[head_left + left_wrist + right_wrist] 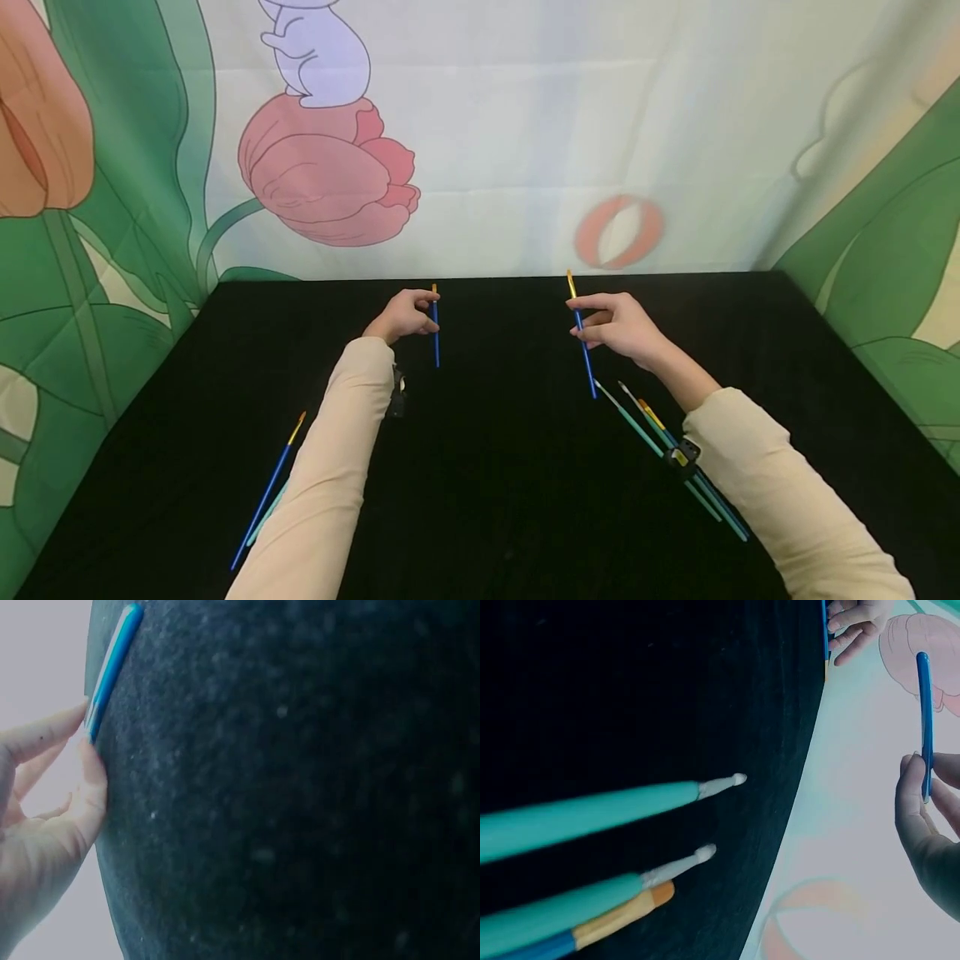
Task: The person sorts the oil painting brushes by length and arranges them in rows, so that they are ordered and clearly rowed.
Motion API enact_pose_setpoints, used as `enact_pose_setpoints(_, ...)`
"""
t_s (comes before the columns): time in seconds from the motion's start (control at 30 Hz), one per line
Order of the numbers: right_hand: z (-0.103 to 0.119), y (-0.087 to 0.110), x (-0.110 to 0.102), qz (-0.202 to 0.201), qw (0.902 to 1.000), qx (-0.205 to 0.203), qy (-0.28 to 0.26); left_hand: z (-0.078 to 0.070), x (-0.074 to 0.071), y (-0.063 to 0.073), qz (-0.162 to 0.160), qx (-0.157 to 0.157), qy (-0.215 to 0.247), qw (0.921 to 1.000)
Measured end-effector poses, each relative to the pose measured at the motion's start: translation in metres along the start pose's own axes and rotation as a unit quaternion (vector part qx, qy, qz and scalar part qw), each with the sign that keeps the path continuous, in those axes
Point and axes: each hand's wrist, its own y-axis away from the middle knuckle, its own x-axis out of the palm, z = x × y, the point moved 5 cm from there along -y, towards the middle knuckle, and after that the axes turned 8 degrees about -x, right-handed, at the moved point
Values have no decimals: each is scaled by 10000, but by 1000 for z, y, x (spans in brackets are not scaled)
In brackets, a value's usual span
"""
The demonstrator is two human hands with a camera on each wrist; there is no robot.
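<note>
At the far part of the black table, my left hand pinches a slim blue paintbrush between thumb and fingers, its bristle end up. The left wrist view shows the blue handle sticking out past the fingertips. To the right, my right hand holds another blue paintbrush, slightly tilted, with its gold ferrule and bristles upward. Below that brush lie teal-handled tools with pale tips, beside a blue paintbrush with a gold ferrule; my right wrist partly covers them.
Another blue paintbrush lies at the left, next to a teal handle partly hidden by my left sleeve. A black cloth covers the table. Behind its far edge hangs a printed curtain with flowers and leaves.
</note>
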Motion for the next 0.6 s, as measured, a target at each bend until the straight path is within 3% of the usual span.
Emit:
enact_pose_setpoints(0.23,2,-13,10,9,9998,-1,-193,5,-9,5,120,35,-775,9969)
enact_pose_setpoints(0.6,-2,-39,36,91,9990,268,-352,9,-7,6,376,-169,-1359,9899)
